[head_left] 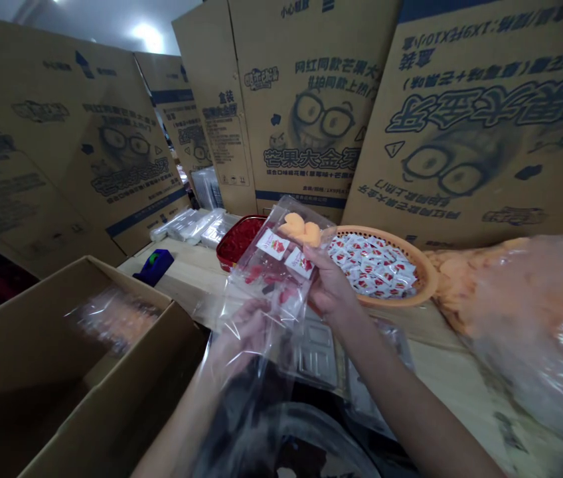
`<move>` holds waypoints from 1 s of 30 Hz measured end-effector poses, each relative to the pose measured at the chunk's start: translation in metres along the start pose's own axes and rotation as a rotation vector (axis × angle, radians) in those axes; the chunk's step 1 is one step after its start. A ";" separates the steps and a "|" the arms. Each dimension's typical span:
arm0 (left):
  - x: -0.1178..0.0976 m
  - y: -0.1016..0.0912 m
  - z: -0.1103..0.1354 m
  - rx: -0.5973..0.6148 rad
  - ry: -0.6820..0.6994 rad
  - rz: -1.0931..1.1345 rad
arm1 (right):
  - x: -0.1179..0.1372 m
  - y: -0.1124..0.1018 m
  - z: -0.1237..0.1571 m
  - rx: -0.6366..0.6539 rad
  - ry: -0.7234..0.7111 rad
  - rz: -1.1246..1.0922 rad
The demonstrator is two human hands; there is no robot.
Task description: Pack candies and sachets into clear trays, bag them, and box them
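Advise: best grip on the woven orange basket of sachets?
Take the woven orange basket by its near rim, fingers coming down from above: the rim stands bare and raised, while sachets fill the middle and the right hand, holding a clear bag, sits at its left edge.

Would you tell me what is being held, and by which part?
A clear plastic bag is held: the right hand grips its right side, and the left hand its lower part.
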State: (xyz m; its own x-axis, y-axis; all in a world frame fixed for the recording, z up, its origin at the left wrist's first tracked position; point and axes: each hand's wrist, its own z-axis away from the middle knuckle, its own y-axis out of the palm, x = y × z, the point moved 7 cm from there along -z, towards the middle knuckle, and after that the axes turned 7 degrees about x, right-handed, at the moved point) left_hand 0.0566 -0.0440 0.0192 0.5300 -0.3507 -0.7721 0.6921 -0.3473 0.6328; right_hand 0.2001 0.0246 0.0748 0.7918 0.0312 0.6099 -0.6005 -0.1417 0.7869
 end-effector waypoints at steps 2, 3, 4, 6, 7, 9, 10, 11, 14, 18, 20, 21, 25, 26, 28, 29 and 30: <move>0.021 0.009 -0.004 0.026 -0.048 0.063 | -0.007 0.002 0.004 -0.007 0.016 -0.014; 0.031 0.015 -0.005 0.061 -0.103 0.113 | -0.009 0.004 0.006 -0.004 0.015 -0.014; 0.040 0.022 -0.005 0.104 -0.165 0.171 | -0.011 0.005 0.008 0.000 0.012 -0.013; 0.051 0.032 -0.001 0.162 -0.268 0.271 | -0.012 0.005 0.010 0.002 0.005 -0.017; 0.054 0.034 0.000 0.165 -0.305 0.297 | -0.011 0.005 0.010 -0.003 0.000 -0.024; 0.056 0.029 0.002 0.119 -0.339 0.230 | -0.004 0.003 0.008 -0.014 -0.029 -0.033; 0.053 0.022 0.001 0.070 -0.323 0.123 | 0.003 0.000 0.005 -0.025 -0.067 -0.030; 0.047 0.013 -0.002 0.019 -0.295 -0.003 | 0.012 -0.003 0.003 -0.041 -0.121 -0.020; 0.016 -0.018 -0.012 -0.169 -0.106 -0.338 | 0.047 -0.015 -0.002 -0.082 -0.309 0.038; -0.022 -0.051 -0.017 -0.361 0.088 -0.541 | 0.080 -0.032 0.001 -0.102 -0.473 0.073; -0.027 -0.055 -0.016 -0.376 0.098 -0.590 | 0.081 -0.039 0.004 -0.127 -0.475 0.063; -0.027 -0.055 -0.016 -0.377 0.094 -0.605 | 0.077 -0.041 0.005 -0.144 -0.453 0.053; -0.021 -0.045 -0.013 -0.401 0.113 -0.632 | 0.053 -0.040 0.006 -0.213 -0.355 0.010; -0.020 -0.042 -0.012 -0.415 0.132 -0.643 | 0.048 -0.037 0.005 -0.225 -0.358 -0.001; -0.021 -0.037 -0.011 -0.438 0.170 -0.669 | 0.042 -0.030 0.004 -0.230 -0.383 -0.019; -0.022 -0.035 -0.010 -0.444 0.182 -0.679 | 0.039 -0.027 0.003 -0.223 -0.394 -0.027; -0.023 -0.033 -0.009 -0.447 0.190 -0.686 | 0.037 -0.024 0.002 -0.211 -0.403 -0.031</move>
State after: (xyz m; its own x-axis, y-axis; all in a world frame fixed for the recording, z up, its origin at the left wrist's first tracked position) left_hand 0.0263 -0.0170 0.0153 -0.0330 -0.0214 -0.9992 0.9987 -0.0392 -0.0322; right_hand 0.2441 0.0267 0.0787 0.7649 -0.3614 0.5332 -0.5519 0.0591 0.8318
